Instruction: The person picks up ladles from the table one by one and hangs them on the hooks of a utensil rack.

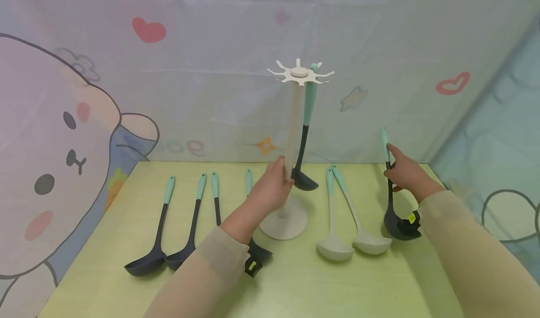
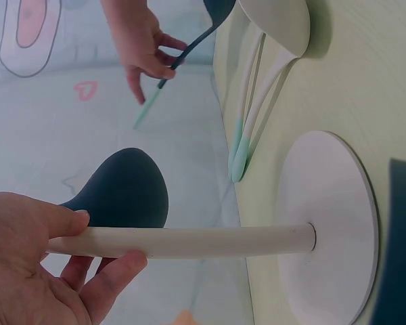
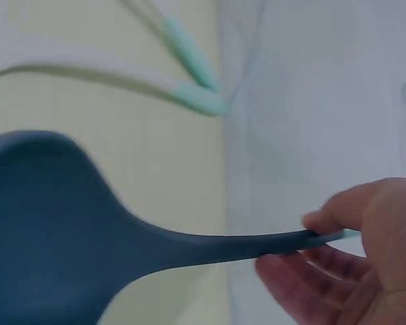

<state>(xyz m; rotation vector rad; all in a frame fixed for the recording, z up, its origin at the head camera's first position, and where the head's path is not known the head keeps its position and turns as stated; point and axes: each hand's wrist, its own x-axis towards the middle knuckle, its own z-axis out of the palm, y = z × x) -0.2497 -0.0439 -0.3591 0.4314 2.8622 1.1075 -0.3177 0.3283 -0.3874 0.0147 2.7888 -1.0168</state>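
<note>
My left hand [image 1: 270, 186] grips the pale post [image 2: 203, 242] of a white utensil rack, with the thumb on one side and fingers on the other. Slotted arms [image 1: 299, 74] fan out at the rack's top. One dark ladle with a mint handle [image 1: 310, 104] hangs from them, its bowl just behind the post. Over on the right, my right hand [image 1: 407, 170] pinches another dark ladle [image 3: 47, 223] by its shaft, close below the mint grip. That ladle tilts upright, handle end up and bowl low over the table's right side.
Two off-white ladles [image 1: 334, 247] lie right of the rack's round base [image 1: 295, 224], handles meeting. Several dark ladles with mint handles [image 1: 147, 263] lie on the left, some partly hidden by my left arm. A printed cloth [image 1: 236, 97] hangs behind the yellow-green table [image 1: 303, 285].
</note>
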